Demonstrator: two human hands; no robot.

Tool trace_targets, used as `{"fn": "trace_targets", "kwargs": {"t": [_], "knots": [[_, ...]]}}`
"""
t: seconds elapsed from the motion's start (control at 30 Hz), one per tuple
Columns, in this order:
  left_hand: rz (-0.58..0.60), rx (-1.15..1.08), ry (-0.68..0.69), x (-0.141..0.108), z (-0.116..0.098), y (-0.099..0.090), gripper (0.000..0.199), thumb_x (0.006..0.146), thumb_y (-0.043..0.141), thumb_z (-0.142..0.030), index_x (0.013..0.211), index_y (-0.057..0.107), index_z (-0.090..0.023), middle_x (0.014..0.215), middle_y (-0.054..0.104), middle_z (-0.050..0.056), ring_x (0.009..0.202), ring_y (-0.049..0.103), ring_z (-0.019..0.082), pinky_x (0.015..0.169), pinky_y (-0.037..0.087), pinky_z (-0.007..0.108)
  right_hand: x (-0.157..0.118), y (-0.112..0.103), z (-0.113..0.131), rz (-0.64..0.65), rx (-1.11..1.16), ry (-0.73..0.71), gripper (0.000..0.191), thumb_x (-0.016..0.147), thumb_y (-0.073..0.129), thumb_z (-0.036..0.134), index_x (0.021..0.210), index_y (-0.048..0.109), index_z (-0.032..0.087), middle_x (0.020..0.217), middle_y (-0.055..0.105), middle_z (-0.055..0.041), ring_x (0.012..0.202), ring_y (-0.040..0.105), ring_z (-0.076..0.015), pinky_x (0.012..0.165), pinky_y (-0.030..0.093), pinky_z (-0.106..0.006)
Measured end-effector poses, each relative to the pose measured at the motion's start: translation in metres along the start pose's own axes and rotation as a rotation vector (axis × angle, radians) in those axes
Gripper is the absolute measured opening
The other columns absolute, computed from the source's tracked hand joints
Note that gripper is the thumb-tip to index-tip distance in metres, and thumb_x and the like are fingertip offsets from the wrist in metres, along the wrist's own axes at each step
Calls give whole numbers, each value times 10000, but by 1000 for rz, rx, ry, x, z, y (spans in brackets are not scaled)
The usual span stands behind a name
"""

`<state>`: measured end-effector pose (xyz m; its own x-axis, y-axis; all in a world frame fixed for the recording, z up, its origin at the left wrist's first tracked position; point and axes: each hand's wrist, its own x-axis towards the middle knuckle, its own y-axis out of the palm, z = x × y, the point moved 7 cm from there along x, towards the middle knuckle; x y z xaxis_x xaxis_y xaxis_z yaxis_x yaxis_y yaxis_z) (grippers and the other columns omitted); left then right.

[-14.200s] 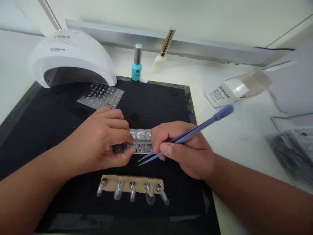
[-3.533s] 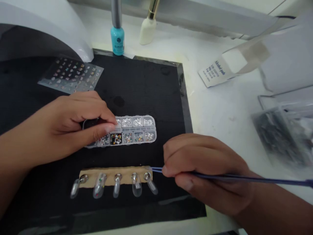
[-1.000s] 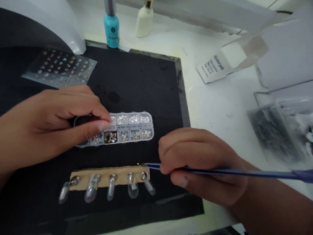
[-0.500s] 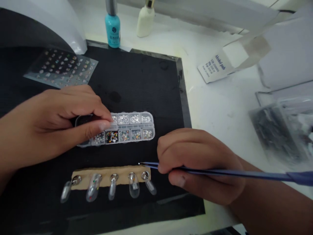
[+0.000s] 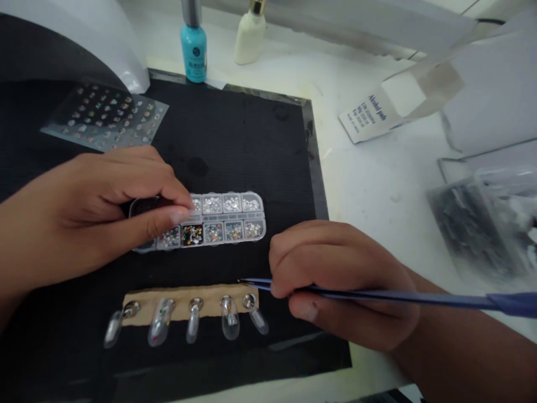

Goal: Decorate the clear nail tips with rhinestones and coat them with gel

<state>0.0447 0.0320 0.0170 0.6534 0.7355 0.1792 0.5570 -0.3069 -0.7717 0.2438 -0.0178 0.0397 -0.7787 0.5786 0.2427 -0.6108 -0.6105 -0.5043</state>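
Observation:
My left hand (image 5: 113, 207) pinches over the left part of a clear compartment box (image 5: 224, 217) holding small rhinestones; thumb and forefinger press together on its lid area. Blue tweezers (image 5: 377, 298) are gripped in my right hand (image 5: 344, 280), their tips pointing left just above a tan strip (image 5: 180, 299). A tiny speck shows at the tips. On the strip, several clear nail tips stand on round metal holders; one wide tip (image 5: 160, 323) carries small coloured stones, and another wide tip (image 5: 230, 322) has a few stones.
A turquoise bottle (image 5: 195, 53) and a cream bottle (image 5: 250, 36) stand at the back. The sticker sheet (image 5: 109, 117) lies upper left beside a white curved device (image 5: 130, 56). An alcohol pads box (image 5: 377, 109) and blurred plastic packets (image 5: 474, 224) are at the right.

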Motion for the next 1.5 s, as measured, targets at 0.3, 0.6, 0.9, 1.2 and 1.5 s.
{"fn": "trace_targets", "kwargs": {"t": [0.3, 0.6, 0.9, 1.2, 1.5], "knots": [[-2, 8, 10, 0, 0, -1, 184, 1035, 545, -409, 953, 689, -330, 850, 672, -65, 853, 616, 115, 682, 474, 223, 0, 1, 0, 11, 2, 12, 191, 1052, 542, 212, 926, 655, 123, 830, 661, -47, 820, 626, -114, 794, 547, -197], [-7, 5, 14, 0, -1, -2, 184, 1034, 550, -400, 942, 690, -323, 843, 665, -70, 841, 613, 100, 683, 468, 208, 0, 1, 1, 2, 4, 16, 227, 1068, 525, 241, 923, 655, 125, 823, 659, -45, 807, 631, -114, 781, 558, -204], [-18, -9, 36, 0, 1, -1, 200, 1028, 545, -383, 945, 709, -305, 828, 668, -59, 823, 604, 111, 676, 455, 207, 3, -3, 0, -56, 139, -172, 218, 1064, 504, 212, 906, 616, 113, 797, 621, -34, 717, 603, -85, 654, 538, -169], [-2, -64, 10, 8, -4, -4, 181, 970, 587, -326, 875, 732, -277, 776, 678, -36, 727, 614, 125, 638, 456, 228, 6, -2, 1, -218, 378, -177, 202, 1001, 616, 209, 834, 640, 98, 700, 603, -26, 620, 573, -90, 588, 497, -209], [-31, -95, -61, 6, 2, -4, 180, 949, 601, -320, 874, 744, -242, 801, 667, -38, 733, 610, 101, 671, 446, 217, 4, 3, 9, -197, 368, -199, 176, 991, 590, 169, 843, 645, 91, 712, 602, -30, 654, 571, -101, 624, 500, -225]]}}
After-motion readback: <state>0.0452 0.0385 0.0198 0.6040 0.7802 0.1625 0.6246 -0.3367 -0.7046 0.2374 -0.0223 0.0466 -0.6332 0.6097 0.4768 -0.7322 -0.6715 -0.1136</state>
